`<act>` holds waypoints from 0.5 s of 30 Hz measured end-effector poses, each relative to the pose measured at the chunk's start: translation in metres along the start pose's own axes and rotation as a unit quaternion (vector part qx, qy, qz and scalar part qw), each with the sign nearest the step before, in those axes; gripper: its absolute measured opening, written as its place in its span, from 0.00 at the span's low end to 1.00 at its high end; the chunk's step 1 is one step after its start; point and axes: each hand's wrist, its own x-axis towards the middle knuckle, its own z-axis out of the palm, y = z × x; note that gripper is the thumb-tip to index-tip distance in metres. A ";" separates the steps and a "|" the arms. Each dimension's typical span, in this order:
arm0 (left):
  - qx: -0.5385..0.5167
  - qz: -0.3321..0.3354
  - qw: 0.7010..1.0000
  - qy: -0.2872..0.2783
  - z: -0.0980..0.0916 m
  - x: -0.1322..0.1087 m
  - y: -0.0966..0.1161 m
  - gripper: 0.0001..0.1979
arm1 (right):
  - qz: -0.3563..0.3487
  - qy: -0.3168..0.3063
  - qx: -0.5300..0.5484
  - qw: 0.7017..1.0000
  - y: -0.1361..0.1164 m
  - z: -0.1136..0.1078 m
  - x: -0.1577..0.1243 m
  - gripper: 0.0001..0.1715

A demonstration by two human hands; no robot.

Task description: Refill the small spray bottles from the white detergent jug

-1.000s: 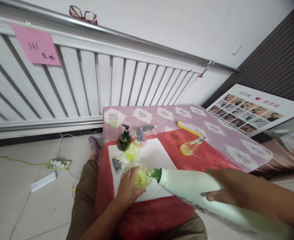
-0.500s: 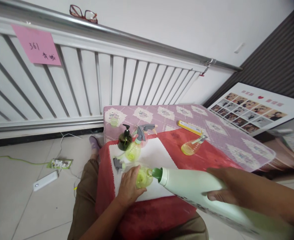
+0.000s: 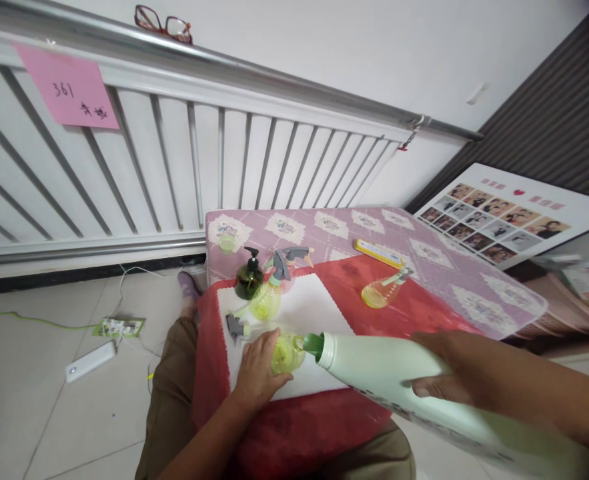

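Note:
My left hand (image 3: 261, 367) is wrapped round a clear yellow-green spray bottle (image 3: 287, 355) whose trigger head is off. A large pale green jug-like bottle (image 3: 374, 357) lies tilted nearly level in my right hand (image 3: 449, 367), its green spout at the small bottle's mouth. Whether liquid flows is too small to tell. Left of my left hand lies a loose grey trigger sprayer (image 3: 237, 328). Just behind stand a yellow-green spray bottle (image 3: 265, 300) with a grey trigger and a dark green pump bottle (image 3: 249, 279), with a pinkish spray bottle (image 3: 288, 283) partly hidden behind.
A white cloth (image 3: 319, 307) lies over a red cover (image 3: 334, 427) on the table. To the right are a yellow spray bottle (image 3: 381, 293) and a yellow box (image 3: 378, 253). A radiator (image 3: 234, 160) runs behind; a power strip (image 3: 119, 327) lies on the floor.
The view has shifted very slightly. Both hands keep their holds, and the spout stays at the small bottle's mouth.

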 end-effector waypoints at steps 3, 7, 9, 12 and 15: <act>-0.004 -0.005 1.000 0.001 0.000 0.000 0.000 0.44 | 0.003 -0.065 0.036 0.997 0.000 -0.002 0.000 0.14; -0.008 -0.011 1.000 -0.003 0.000 0.000 0.000 0.44 | 0.014 -0.054 0.033 0.998 -0.002 -0.002 0.001 0.14; -0.008 -0.009 1.000 -0.006 -0.001 -0.001 0.000 0.44 | 0.010 -0.044 0.043 0.998 -0.003 -0.001 0.000 0.13; -0.007 -0.007 1.000 -0.004 -0.001 -0.001 0.000 0.44 | 0.008 -0.061 0.046 0.997 -0.004 -0.001 -0.001 0.13; -0.008 -0.005 1.000 0.000 0.000 -0.001 -0.001 0.45 | -0.002 -0.076 0.039 0.996 -0.001 -0.003 0.000 0.14</act>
